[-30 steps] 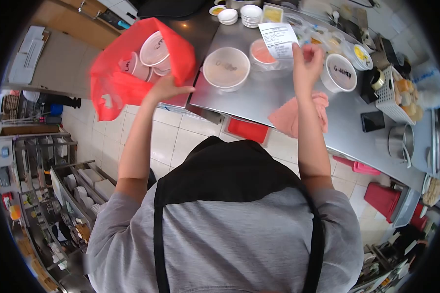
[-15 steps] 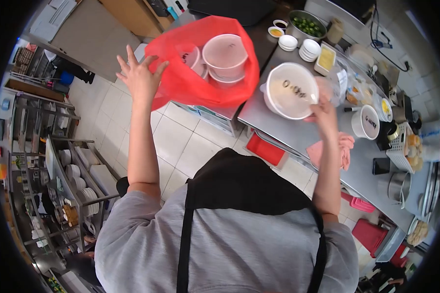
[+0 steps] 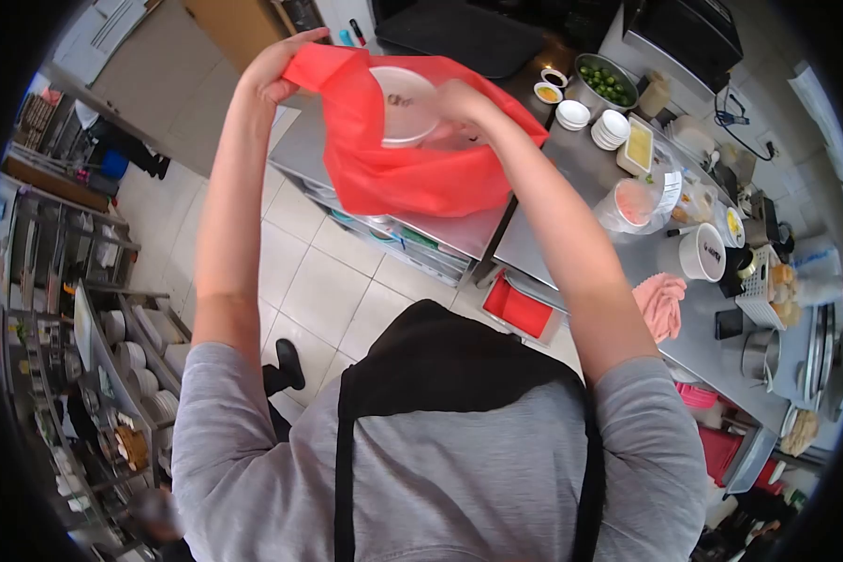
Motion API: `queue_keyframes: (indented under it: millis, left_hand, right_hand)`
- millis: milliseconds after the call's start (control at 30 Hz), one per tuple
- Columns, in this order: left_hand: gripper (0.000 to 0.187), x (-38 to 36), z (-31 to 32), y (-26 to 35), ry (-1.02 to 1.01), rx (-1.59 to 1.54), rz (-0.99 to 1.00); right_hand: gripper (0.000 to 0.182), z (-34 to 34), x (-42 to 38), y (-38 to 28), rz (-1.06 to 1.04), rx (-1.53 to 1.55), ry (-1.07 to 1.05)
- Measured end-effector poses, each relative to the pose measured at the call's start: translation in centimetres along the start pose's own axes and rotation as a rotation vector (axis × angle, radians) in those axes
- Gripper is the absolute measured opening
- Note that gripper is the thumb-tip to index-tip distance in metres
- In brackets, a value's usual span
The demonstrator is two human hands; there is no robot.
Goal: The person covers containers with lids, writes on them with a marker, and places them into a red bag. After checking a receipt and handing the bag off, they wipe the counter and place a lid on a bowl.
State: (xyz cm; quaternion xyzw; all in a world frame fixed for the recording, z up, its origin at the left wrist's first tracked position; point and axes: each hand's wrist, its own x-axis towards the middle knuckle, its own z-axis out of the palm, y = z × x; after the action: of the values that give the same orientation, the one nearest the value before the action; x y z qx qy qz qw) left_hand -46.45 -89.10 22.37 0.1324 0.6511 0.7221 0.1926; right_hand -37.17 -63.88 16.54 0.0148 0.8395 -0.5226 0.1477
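A red plastic bag (image 3: 412, 187) stands on the steel counter with its mouth spread open. My left hand (image 3: 279, 67) pinches the bag's left rim and pulls it outward. Inside the bag mouth sits a round white lidded tub (image 3: 405, 112) with dark writing on its lid. My right hand (image 3: 463, 103) is in the bag, holding the tub's right edge; its fingers are partly blurred. The other tubs in the bag are mostly hidden under it and my right hand.
On the right counter (image 3: 553, 220) stand a clear cup of pink contents (image 3: 630, 204), another marked white tub (image 3: 702, 253), small white bowls (image 3: 611, 129), a pot of green limes (image 3: 606, 82) and a pink cloth (image 3: 660, 304). Shelves of dishes (image 3: 140, 375) line the left. Someone's shoe (image 3: 290, 363) shows on the floor.
My right hand has carried the marked tub leftward from over the right counter into the red bag. My left hand, spread open before, has closed on the bag's rim. A shoe has come into view.
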Motion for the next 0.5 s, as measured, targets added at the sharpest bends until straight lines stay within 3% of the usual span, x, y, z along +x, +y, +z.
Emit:
queue_keyframes:
  millis: [67,100,133,167,233,333,400,467,500]
  left_hand:
    - [0.037,2.9,-1.1,0.6,0.11,-0.101,-0.022]
    - [0.039,3.6,-1.7,1.2,0.073,-0.099,-0.021]
    - [0.042,4.9,-2.5,1.8,0.029,-0.1,-0.024]
    - [0.049,5.0,-1.9,2.4,-0.12,-0.171,0.029]
    - [0.056,5.6,-1.6,4.4,-0.165,-0.102,0.169]
    - [0.044,2.4,4.2,5.9,0.047,0.179,0.24]
    - [0.045,1.2,3.8,5.7,0.007,0.404,0.358]
    - [0.045,-1.3,4.3,5.3,0.062,0.557,0.339]
    - [0.045,-2.2,4.5,4.8,0.06,0.558,0.338]
  right_hand:
    - [0.023,0.5,5.1,3.4,-0.223,-0.215,-0.114]
    - [0.025,0.5,7.1,4.2,-0.626,-0.707,-0.058]
    - [0.031,0.8,1.3,-0.3,-0.149,-0.411,0.012]
    - [0.03,1.6,1.8,-1.3,-0.121,-0.434,0.15]
    - [0.034,3.0,3.2,-0.8,-0.297,-0.45,0.296]
    - [0.038,1.0,-2.1,-0.8,-0.361,-0.339,0.254]
    - [0.035,-3.9,-9.0,0.2,-0.515,-0.251,0.486]
    - [0.031,-11.0,-14.1,5.0,-0.659,-0.113,0.719]
    - [0.028,-15.3,-15.9,9.6,-0.66,0.305,0.746]
